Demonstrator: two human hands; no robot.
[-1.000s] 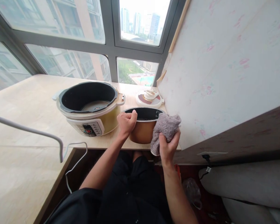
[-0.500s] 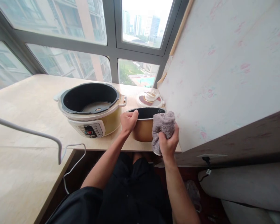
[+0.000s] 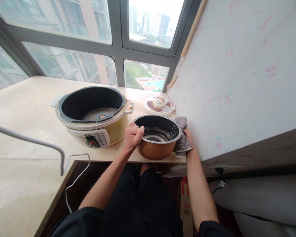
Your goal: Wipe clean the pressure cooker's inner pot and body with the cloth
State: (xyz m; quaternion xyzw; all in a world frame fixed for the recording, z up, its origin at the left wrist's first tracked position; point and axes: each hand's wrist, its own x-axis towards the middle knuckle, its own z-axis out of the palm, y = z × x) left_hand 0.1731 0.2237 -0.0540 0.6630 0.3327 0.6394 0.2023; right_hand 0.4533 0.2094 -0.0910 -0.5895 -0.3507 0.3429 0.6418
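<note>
Head view: round metal pot (image 3: 154, 152), copper-brown outside, dark and speckled within, at the front edge of the smooth pale counter (image 3: 37, 102), right of the oval cooker (image 3: 115, 133); left hand (image 3: 134, 135) curled closed over the pot's rim, gripping it; right hand (image 3: 189, 140) holds a fuzzy grey-mauve cloth (image 3: 183, 144) at the pot's outer right wall, its finger spread mostly hidden, cannot tell how far open; round plastic lid (image 3: 160, 107) behind the pot

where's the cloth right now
In the head view, the cloth is right of centre, held in the right hand against the outer right side of the pot, near the wall.
</note>
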